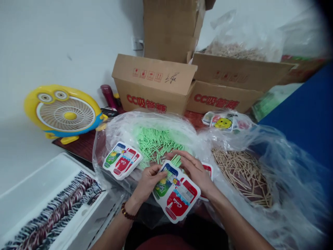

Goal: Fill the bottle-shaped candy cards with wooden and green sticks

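My left hand (148,182) is closed on the upper left edge of a printed packet (179,199) with green Sprite and red Cola bottle pictures. At the packet's top edge, my right hand (196,172) has its fingers curled round a small bunch of green sticks (176,160). The lower ends of the sticks run down to the packet's Sprite side; I cannot tell how deep they sit. Behind lies a heap of green sticks (156,139) in a clear plastic bag (117,126). A stack of similar packets (122,161) rests at the left. Another red packet (207,168) is partly hidden behind my right hand.
Brown sticks (241,173) lie in plastic at the right. Two labelled cardboard boxes (153,76) (223,93) stand at the back. A yellow fan (66,114) is left, above a white foam box (33,187) holding rows of packets. Bagged printed packets (226,121) sit near the right box.
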Action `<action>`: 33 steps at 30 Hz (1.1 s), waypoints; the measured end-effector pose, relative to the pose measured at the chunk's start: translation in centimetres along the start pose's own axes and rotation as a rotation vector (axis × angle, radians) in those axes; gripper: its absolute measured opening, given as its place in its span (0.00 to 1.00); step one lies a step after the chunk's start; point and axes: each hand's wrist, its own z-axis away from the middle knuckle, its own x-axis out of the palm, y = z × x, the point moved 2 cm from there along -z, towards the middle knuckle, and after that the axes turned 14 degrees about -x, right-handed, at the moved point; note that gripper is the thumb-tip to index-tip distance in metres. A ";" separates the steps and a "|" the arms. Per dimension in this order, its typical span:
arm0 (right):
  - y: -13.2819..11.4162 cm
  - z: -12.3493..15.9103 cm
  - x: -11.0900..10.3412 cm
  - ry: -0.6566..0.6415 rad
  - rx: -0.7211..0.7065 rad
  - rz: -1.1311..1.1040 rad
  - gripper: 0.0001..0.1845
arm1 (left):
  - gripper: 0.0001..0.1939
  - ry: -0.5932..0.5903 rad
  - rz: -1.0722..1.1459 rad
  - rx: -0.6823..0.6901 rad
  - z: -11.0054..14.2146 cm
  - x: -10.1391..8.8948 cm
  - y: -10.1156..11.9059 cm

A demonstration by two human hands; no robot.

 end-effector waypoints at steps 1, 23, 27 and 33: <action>-0.4 -0.4 -0.2 -0.064 -0.029 0.118 0.16 | 0.09 0.004 0.000 0.009 -0.1 0.0 0.1; -4.2 -1.4 -2.2 -0.335 -0.195 0.650 0.12 | 0.13 -0.064 0.150 0.048 -0.5 1.7 2.1; -4.5 -0.9 -2.8 -0.313 -0.158 0.647 0.15 | 0.15 -0.200 0.071 -0.059 -0.2 2.7 2.5; -3.7 -0.2 -4.5 -0.245 -0.094 0.545 0.18 | 0.17 -0.169 0.044 -0.020 -0.5 4.1 2.5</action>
